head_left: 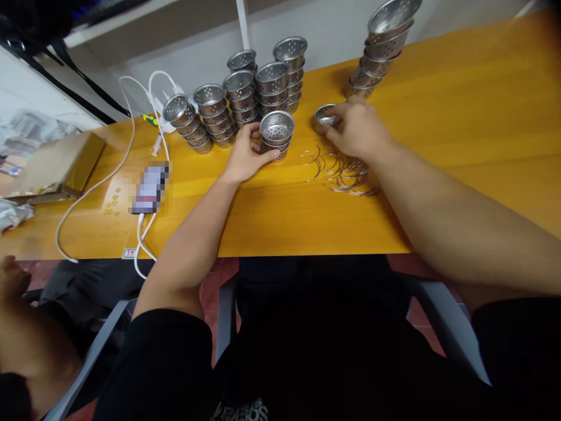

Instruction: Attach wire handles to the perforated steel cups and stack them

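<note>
My left hand [248, 153] is closed around the left side of a short stack of perforated metal cups [277, 130], its thumb along the front. The stack stands upright on the table. To the right, my right hand [360, 127] pinches the rim of a single perforated metal cup [323, 120], whose right side the fingers partly hide. Just below that cup lies a loose pile of thin curved metal wires [350, 175], near my right wrist.
Behind my left hand stand several cup stacks [239, 93]; a taller, leaning stack [379, 49] is at the back right. A phone [150, 188] with white cables [127, 153] lies left, near small yellow rings [114, 202] and a cardboard box [56, 166]. Another person's arm [30, 333] shows at lower left.
</note>
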`<state>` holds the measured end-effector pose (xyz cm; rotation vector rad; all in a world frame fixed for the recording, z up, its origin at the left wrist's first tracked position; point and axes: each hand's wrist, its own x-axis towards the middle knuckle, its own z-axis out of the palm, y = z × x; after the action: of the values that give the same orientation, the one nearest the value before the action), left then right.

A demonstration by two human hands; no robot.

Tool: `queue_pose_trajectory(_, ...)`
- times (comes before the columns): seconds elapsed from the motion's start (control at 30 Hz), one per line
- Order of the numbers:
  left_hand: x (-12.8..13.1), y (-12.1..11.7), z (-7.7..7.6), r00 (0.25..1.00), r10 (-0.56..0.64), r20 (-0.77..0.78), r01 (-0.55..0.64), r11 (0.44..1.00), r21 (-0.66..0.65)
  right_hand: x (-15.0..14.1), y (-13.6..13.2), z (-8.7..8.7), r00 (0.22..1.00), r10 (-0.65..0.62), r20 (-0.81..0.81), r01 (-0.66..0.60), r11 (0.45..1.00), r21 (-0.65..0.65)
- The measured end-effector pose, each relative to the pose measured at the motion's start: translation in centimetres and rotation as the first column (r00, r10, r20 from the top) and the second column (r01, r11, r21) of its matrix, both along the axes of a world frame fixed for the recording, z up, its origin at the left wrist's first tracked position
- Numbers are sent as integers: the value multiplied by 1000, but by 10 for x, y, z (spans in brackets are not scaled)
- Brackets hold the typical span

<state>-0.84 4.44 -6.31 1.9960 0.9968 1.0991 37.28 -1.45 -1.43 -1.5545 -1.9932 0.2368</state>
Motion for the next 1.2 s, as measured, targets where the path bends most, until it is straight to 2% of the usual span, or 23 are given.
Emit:
queue_pose_trajectory(0.2, 4, 11, -12, 999, -9, 36, 11, 998, -65, 0, -3, -2, 1000, 2, 30, -2, 1000, -18)
queue_pose_trajectory(0.37, 8, -4, -4, 997, -73, 38, 75, 996, -42, -11, -14, 9, 993, -44, 111, 43, 999, 14)
queue_pose_trajectory(0.47, 11, -15, 7, 993, -114, 36, 114, 994, 2, -19, -27, 27, 995, -94, 39, 90, 992, 84)
queue_pose_trajectory(0.53, 11, -19, 15, 995, -96, 18, 95, 994, 55, -24, -38, 40, 997, -48, -61, 57, 986, 155)
queue_pose_trajectory(0.6, 11, -20, 24, 998, -56, 2, 55, 990, 128, -30, -49, 52, 990, 60, -127, -32, 978, 208)
queue_pose_trajectory(0.73, 10, -29, 41, 1000, -19, 7, 17, 970, 243, -46, -69, 64, 970, 233, -68, -205, 937, 282)
queue_pose_trajectory(0.87, 20, -46, 51, 995, -84, -47, 95, 939, 332, -64, -80, 62, 937, 347, -33, -336, 924, 182)
queue_pose_trajectory(0.97, 26, -53, 55, 988, -73, -134, 121, 908, 400, -73, -85, 57, 918, 395, -46, -389, 915, 103)
queue_pose_trajectory(1.1, 25, -53, 60, 979, -32, -199, 115, 899, 422, -79, -86, 53, 896, 443, -27, -436, 890, 129)
queue_pose_trajectory(1.2, 23, -53, 62, 976, -54, -209, 138, 901, 412, -80, -82, 47, 890, 456, -23, -451, 885, 112)
